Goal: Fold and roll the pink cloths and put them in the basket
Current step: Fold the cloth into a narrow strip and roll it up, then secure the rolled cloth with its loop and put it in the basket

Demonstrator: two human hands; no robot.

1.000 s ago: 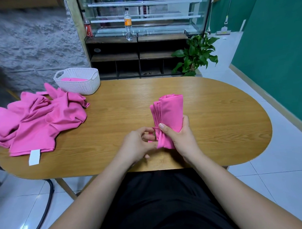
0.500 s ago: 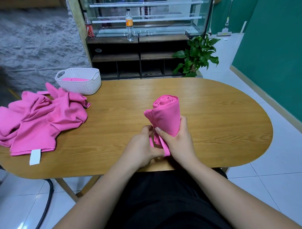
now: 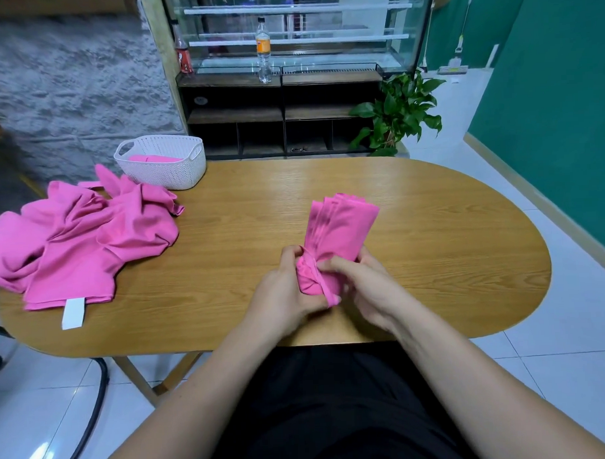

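Two grips, left hand (image 3: 283, 295) and right hand (image 3: 368, 289), clasping layered pink cloth roll (image 3: 338, 228), oval wood-grain table (image 3: 243, 231)

Both hands have the rolled pink cloth (image 3: 339, 231) over the wooden table (image 3: 432, 245): left hand (image 3: 283, 298) grips its near end, right hand (image 3: 368, 289) pinches alongside. Loose pink cloths (image 3: 82, 244) lie piled left, beside the white basket (image 3: 161, 165).

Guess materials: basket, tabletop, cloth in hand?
Basket: likely moulded white plastic, matte; woven-pattern perforated walls. Tabletop: wood or wood-look laminate, satin; even straight grain, low sheen. Cloth: thin soft fabric, matte pink; stacked folds, limp creases. Fibre unclear.
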